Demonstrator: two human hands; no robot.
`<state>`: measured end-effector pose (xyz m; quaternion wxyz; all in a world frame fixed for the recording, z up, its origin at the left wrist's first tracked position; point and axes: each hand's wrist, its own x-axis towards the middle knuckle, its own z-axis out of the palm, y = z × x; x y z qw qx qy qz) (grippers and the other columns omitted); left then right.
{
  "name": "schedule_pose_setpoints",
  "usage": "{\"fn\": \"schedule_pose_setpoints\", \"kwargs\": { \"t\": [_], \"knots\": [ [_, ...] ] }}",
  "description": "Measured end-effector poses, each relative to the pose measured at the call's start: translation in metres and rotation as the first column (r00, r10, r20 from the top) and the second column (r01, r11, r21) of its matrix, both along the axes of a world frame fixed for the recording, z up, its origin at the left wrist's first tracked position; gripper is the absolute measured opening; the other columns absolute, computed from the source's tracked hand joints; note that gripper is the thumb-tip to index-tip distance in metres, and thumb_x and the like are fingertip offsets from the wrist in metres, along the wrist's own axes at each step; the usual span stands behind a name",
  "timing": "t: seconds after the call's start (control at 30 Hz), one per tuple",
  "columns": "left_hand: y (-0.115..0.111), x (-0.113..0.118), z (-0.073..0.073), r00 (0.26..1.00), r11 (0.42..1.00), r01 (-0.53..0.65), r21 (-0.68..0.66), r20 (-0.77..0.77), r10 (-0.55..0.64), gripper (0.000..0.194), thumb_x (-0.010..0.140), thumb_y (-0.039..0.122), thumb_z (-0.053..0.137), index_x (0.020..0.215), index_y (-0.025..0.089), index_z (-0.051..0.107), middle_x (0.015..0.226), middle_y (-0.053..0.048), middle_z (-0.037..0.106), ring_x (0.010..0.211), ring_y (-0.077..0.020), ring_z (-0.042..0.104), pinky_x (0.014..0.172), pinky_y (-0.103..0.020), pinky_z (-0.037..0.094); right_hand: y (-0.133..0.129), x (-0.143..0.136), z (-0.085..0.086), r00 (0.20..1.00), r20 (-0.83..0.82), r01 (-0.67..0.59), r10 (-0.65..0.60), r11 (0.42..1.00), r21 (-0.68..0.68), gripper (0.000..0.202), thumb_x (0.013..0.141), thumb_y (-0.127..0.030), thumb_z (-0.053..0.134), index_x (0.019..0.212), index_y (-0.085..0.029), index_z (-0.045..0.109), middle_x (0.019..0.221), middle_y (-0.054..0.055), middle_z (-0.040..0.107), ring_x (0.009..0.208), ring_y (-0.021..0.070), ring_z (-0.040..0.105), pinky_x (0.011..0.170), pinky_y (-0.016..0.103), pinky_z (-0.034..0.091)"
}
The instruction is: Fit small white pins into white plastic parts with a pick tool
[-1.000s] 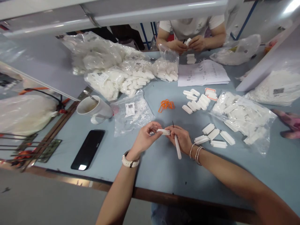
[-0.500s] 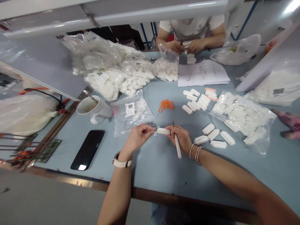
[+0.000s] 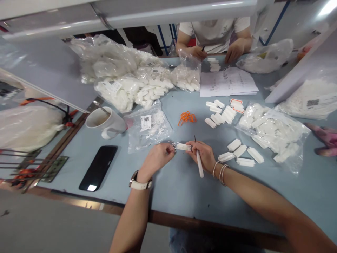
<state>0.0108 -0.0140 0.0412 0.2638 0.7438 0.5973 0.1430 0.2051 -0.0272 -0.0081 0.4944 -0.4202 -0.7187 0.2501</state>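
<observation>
In my right hand [image 3: 204, 156] are two things: a small white slotted plastic piece [image 3: 183, 147], gripped at its right end by the fingertips, and a white-handled pen-like tool [image 3: 199, 164] with a thin dark tip pointing away from me. My left hand [image 3: 159, 158] is just left of that piece, thumb and fingers pinched together beside tiny white bits [image 3: 173, 144] on the table. What the pinch holds, if anything, is too small to make out. Orange frame-like clips [image 3: 187, 118] lie in a small heap beyond my hands. Several white plastic pieces [image 3: 239, 151] rest right of my right hand.
A clear bag of tiny white parts [image 3: 150, 128], a mug with a spoon [image 3: 106, 123] and a black phone [image 3: 98, 168] are on the left. Full bags [image 3: 126, 77] stand behind, another bag [image 3: 275, 131] at right. Papers [image 3: 228, 84] lie before a co-worker [image 3: 214, 37].
My left hand has turned and its fingers have curled in more, close to the tiny bits. My right hand barely moved. The co-worker's hands have moved apart.
</observation>
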Motion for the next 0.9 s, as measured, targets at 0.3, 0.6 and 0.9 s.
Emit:
{"fn": "schedule_pose_setpoints", "kwargs": {
  "t": [0.3,0.6,0.9],
  "knots": [
    [-0.002,0.012,0.001,0.882,0.998,-0.028,0.049,0.471,0.001,0.017,0.081,0.033,0.059,0.079,0.017,0.065,0.078,-0.004,0.062,0.065,-0.013,0.054,0.059,-0.025,0.043,0.0,-0.001,-0.002,1.0,0.007,-0.009,0.009,1.0,-0.001,0.018,0.082,-0.017,0.058,0.066,-0.023,0.053,0.089,0.003,0.073,0.079,0.0151,0.066,0.071,0.026,0.054],
    [0.001,0.017,-0.014,0.916,0.967,0.026,0.253,0.383,-0.124,0.009,0.084,0.024,0.058,0.081,0.02,0.066,0.098,-0.007,0.058,0.092,-0.0183,0.058,0.079,-0.031,0.048,0.0,-0.001,0.0,1.0,-0.006,-0.005,0.005,1.0,0.025,0.019,0.082,-0.016,0.058,0.066,-0.022,0.053,0.086,0.003,0.072,0.077,0.0151,0.065,0.072,0.026,0.053],
    [-0.001,0.019,-0.012,0.932,0.997,-0.017,0.073,0.363,-0.011,0.014,0.083,0.03,0.057,0.091,0.018,0.061,0.094,-0.006,0.067,0.077,-0.0161,0.06,0.069,-0.029,0.046,0.0,-0.002,0.0,0.999,-0.039,-0.014,0.015,0.999,0.029,0.021,0.083,-0.016,0.058,0.064,-0.022,0.049,0.086,0.003,0.072,0.078,0.0145,0.066,0.072,0.026,0.054]
  ]
}}
